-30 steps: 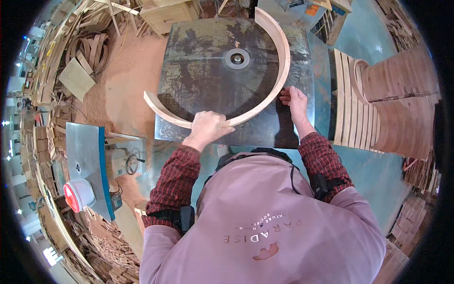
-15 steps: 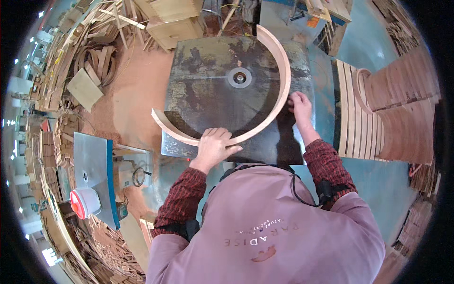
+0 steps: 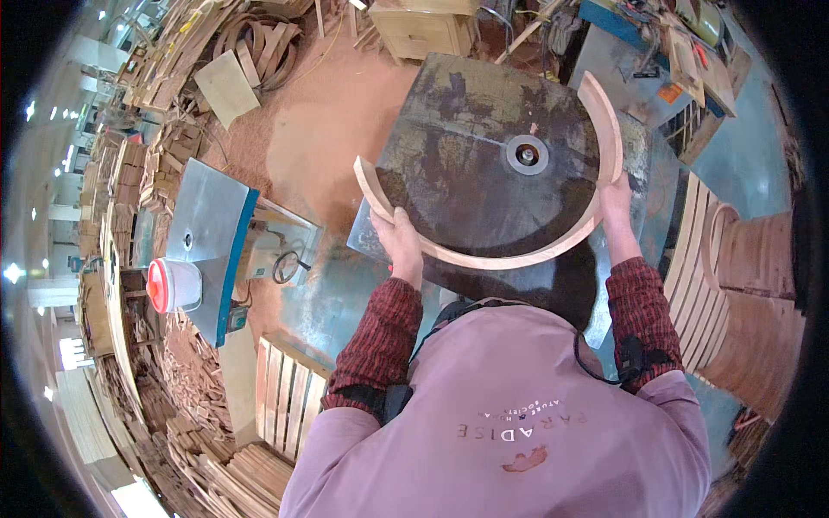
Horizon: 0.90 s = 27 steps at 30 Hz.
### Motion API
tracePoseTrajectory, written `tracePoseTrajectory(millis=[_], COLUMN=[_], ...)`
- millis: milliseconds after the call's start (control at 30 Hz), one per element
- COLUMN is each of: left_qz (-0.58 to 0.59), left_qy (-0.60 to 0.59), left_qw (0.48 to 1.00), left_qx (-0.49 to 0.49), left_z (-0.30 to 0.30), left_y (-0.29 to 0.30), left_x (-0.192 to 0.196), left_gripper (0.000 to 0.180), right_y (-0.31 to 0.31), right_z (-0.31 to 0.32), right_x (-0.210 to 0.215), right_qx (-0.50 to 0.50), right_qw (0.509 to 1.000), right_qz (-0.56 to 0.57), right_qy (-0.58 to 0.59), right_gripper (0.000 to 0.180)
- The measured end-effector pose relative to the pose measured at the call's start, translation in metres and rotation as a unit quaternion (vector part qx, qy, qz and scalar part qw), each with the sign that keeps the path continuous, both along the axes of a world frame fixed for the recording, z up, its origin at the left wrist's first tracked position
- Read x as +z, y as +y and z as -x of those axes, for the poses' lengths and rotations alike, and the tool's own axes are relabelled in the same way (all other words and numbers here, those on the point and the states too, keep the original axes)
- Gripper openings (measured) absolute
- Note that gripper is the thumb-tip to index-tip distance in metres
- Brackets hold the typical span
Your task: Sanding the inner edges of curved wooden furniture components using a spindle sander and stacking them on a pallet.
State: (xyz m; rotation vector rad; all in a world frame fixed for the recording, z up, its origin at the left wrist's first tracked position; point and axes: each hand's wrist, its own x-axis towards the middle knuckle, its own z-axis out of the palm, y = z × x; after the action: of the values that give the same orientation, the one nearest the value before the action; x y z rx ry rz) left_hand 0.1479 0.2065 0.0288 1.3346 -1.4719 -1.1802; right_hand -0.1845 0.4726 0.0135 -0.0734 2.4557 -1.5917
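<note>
A pale, C-shaped curved wooden rail [image 3: 509, 261] lies on a dark, worn metal machine table [image 3: 466, 112], its open side facing away from me. My left hand [image 3: 400, 244] is closed round the rail's left part, near the free end. On the opposite side my right hand [image 3: 616, 207] grips the rail below its right end, fingers partly hidden behind the wood. Inside the curve, a spindle [image 3: 528, 156] stands up in a round grey ring set in the table. The rail is apart from the spindle all round.
At left stands another machine table with a blue edge [image 3: 231, 276], a red-lidded white bucket [image 3: 177, 286] on it, and a handwheel [image 3: 289, 267] beside. Curved slatted wood [image 3: 701, 268] is stacked at right. A wooden cabinet [image 3: 425, 33] stands behind the table; sawdust [image 3: 324, 121] covers the floor.
My view has swung left. My left hand has shifted along the rail toward its left end. My right hand, apart from the rail before, now holds its right side.
</note>
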Motion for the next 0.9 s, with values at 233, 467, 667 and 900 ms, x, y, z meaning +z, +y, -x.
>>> tracePoseTrajectory(millis=[233, 467, 667, 900], left_qz=[-0.033, -0.030, -0.071, -0.103], left_qy=[0.012, 0.031, 0.022, 0.014], left_qw=[0.996, 0.978, 0.959, 0.950], left_qx=[-0.082, -0.204, -0.273, -0.295], left_z=[0.039, 0.081, 0.096, 0.098], left_y=[0.024, 0.083, 0.142, 0.152], left_x=[0.003, -0.013, 0.008, 0.004], left_gripper=[0.049, 0.053, 0.058, 0.064], right_y=[0.093, 0.208, 0.287, 0.285], right_z=[-0.043, -0.092, -0.132, -0.145], right_x=[0.007, 0.001, 0.001, 0.015], right_qx=[-0.108, -0.249, -0.304, -0.340], right_qw=[0.993, 0.961, 0.946, 0.932], right_qz=[0.045, 0.119, 0.111, 0.123], right_qy=[0.007, 0.003, -0.023, 0.023], right_gripper=[0.052, 0.045, 0.040, 0.045])
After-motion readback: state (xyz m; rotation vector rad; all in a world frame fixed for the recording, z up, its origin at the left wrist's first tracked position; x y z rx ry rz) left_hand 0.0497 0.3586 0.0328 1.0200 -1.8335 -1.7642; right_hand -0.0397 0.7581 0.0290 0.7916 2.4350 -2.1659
